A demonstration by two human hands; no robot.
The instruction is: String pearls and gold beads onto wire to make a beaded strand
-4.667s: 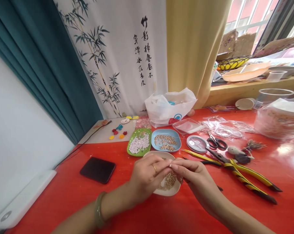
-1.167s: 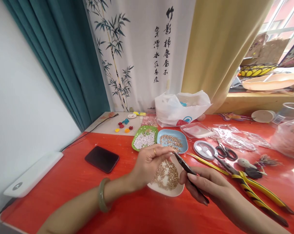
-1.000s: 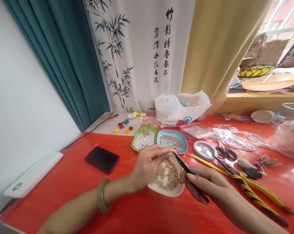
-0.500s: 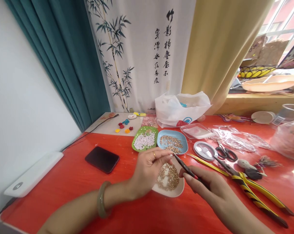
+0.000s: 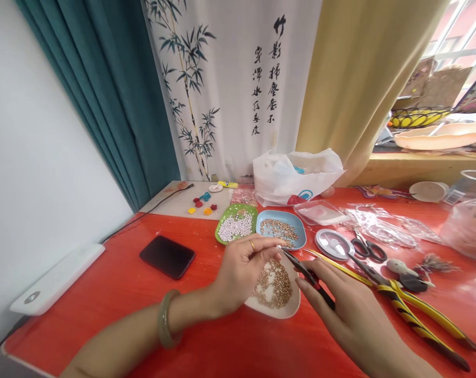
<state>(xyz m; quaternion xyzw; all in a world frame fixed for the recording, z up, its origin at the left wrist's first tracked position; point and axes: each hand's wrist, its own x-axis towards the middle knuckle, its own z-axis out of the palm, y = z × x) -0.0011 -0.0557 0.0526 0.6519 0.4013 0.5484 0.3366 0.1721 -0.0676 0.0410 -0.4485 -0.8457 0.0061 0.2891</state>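
Observation:
My left hand (image 5: 238, 270) is closed in a pinch, thumb against forefinger, over a white tray (image 5: 257, 307) of gold beads (image 5: 279, 287). A tiny white bead-like piece (image 5: 278, 248) shows at its fingertips, too small to make out well. My right hand (image 5: 340, 294) is wrapped round slim dark pliers (image 5: 301, 266) with red on the handle. Their tips point up and left and come close to the left fingertips; whether they touch the piece I cannot tell. Behind the hands stand a green tray (image 5: 221, 239) of white beads and a blue tray (image 5: 301, 226) with more gold beads.
Yellow-black pliers (image 5: 411, 310), scissors (image 5: 368, 249), yellow tweezers (image 5: 336, 269) and a round clear case (image 5: 332, 244) lie at right. A phone (image 5: 167, 256) lies left. A white plastic bag (image 5: 277, 181) stands behind, with clear packets (image 5: 380, 220) beside it.
The pliers' tips have shifted slightly down and right, a little away from the left fingertips. My right hand has turned slightly around the handles. The left hand keeps its pinch.

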